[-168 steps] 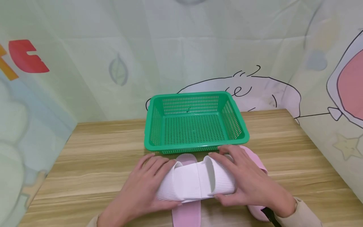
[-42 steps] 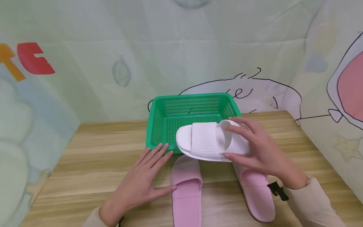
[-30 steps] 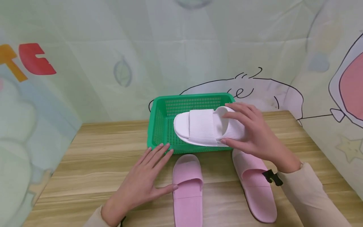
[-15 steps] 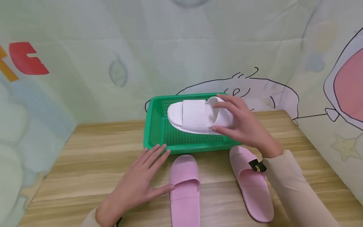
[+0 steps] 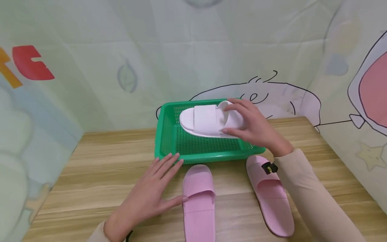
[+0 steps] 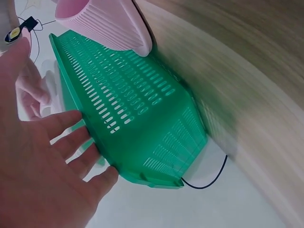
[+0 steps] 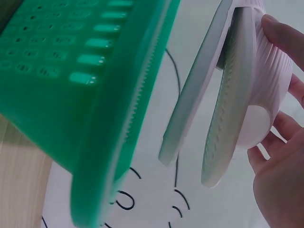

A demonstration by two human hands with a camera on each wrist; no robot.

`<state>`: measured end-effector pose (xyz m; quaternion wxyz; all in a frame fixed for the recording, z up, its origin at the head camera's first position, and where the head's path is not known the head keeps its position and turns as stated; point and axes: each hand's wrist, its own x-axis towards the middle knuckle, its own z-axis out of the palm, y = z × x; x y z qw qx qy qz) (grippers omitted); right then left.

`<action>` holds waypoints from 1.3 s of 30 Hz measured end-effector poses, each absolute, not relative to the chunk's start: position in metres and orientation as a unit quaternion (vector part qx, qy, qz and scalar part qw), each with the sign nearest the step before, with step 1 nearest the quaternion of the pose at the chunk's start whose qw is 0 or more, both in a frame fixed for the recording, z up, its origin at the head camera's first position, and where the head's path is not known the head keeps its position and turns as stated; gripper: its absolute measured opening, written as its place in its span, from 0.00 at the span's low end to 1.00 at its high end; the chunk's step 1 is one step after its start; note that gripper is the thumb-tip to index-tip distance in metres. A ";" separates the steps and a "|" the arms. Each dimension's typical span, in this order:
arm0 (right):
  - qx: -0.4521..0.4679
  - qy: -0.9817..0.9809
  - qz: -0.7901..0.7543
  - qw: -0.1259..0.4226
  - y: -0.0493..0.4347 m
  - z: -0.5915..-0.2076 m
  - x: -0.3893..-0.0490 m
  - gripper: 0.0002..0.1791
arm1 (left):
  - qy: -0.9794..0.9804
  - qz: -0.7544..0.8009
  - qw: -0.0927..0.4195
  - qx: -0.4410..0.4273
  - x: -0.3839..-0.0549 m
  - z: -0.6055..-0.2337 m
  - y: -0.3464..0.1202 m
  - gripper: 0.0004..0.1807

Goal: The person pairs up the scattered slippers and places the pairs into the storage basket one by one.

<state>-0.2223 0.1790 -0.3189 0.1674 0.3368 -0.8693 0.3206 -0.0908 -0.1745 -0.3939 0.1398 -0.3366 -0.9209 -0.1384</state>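
My right hand grips a pair of white slippers by the ribbed strap at the right end, thumb on the near side and fingers on the far side. The pair is fitted together, and two soles show one beside the other in the right wrist view. It is held over the green basket, above the rim in the right wrist view. My left hand has its fingers spread, fingertips at the basket's front left rim. Its thumb tip lies beside the left pink slipper.
A second pink slipper lies to the right, its strap partly overlapped by the black band on my right sleeve. The wooden table runs back to a printed cloth backdrop, with the basket standing near it.
Both hands held the white slippers at first; the left then let go and spread at the basket rim. The right hand carried the pair forward and left over the basket.
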 end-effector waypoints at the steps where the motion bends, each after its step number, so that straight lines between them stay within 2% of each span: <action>1: 0.335 -0.871 0.321 0.164 0.179 -0.319 -0.225 0.30 | -0.921 -0.138 0.139 -0.337 -0.091 -0.393 -0.174 0.52; 12: 0.325 -0.889 0.302 0.114 0.180 -0.307 -0.247 0.30 | -0.920 -0.145 0.115 -0.345 -0.097 -0.382 -0.172 0.52; 26: 0.361 -0.894 0.245 0.104 0.166 -0.285 -0.278 0.29 | -0.915 -0.149 0.144 -0.345 -0.093 -0.387 -0.172 0.50; 39: 0.347 -0.903 0.243 0.073 0.150 -0.284 -0.304 0.30 | -0.922 -0.147 0.130 -0.334 -0.091 -0.379 -0.171 0.50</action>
